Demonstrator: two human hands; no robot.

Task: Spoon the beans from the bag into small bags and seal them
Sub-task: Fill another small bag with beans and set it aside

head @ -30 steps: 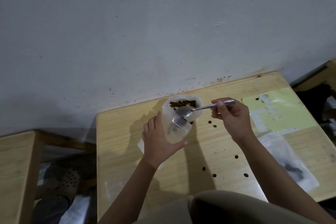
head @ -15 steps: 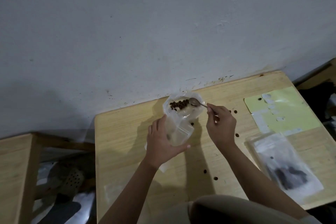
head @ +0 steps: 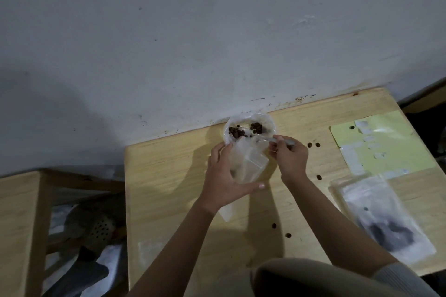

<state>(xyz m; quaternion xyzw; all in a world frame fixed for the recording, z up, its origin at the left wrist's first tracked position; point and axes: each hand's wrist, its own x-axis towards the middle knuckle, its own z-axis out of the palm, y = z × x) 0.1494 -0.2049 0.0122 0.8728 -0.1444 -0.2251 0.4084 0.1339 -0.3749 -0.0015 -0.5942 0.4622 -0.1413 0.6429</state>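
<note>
I have my left hand (head: 223,176) wrapped around a small clear bag (head: 248,164), thumb curled under its near edge and fingers up along its left side, so the mouth stays propped open and tipped toward the far bag. I judge that is the point of this grip: the small bag's opening sits just beside the source, so the spoonful travels almost no way. My right hand (head: 290,157) pinches the handle of a metal spoon (head: 275,139) between thumb and fingertips, wrist cocked, knuckles up, the bowl reaching left into the big clear bag (head: 251,125) that stands open against the wall (head: 217,31). The beans (head: 235,131) lie in two dark clumps inside that bag; whether the spoon's bowl carries any I cannot tell, the plastic blurs it. Both forearms come up from the near edge and converge over the middle of the surface (head: 169,176).

Further out, loose beans (head: 313,144) are scattered on the wood to the right and near my arms, which I take as spillage. To the right lies a yellow-green sheet (head: 386,147) with pale labels on it, and nearer, a flat clear bag with dark contents (head: 386,222), apparently one already filled. I cannot see whether its strip is sealed. A lower wooden bench (head: 17,224) stands off to the left.
</note>
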